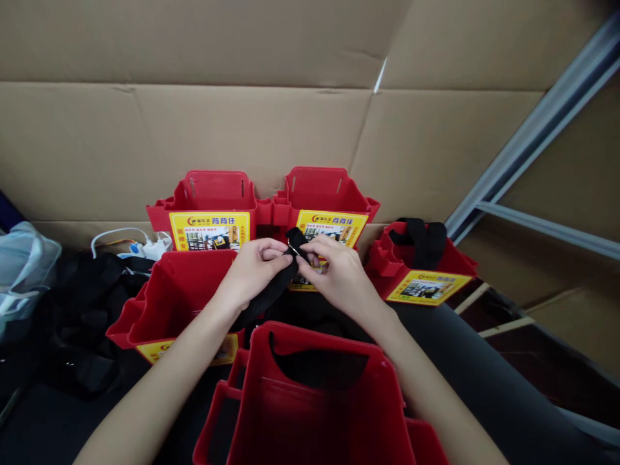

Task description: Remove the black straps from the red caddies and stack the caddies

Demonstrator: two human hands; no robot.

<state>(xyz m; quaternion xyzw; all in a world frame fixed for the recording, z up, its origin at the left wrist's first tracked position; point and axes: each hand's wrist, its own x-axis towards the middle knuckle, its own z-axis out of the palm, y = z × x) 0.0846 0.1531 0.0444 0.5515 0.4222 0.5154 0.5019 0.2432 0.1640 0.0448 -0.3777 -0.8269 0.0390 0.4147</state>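
Both hands meet over the middle of the table, pinching a black strap [271, 292] at a small metal buckle [293, 249]. My left hand [259, 268] is closed on the strap, thumb against the fingers at the buckle's left side. From the right, my right hand [332, 265] grips the strap's folded end by the buckle. Below them, close to me, stands a red plastic bin [310, 420] with a black strap showing at its far wall. The strap's lower run is partly hidden behind my left wrist and the bin.
More red bins with yellow labels stand around: one at left [184, 290], two at the back [213, 194], one at right [387, 258] with a black strap in it. Black straps [82, 316], a clear plastic bag [24, 271] and a white power strip [150, 247] lie left. Cardboard [242, 135] stands behind.
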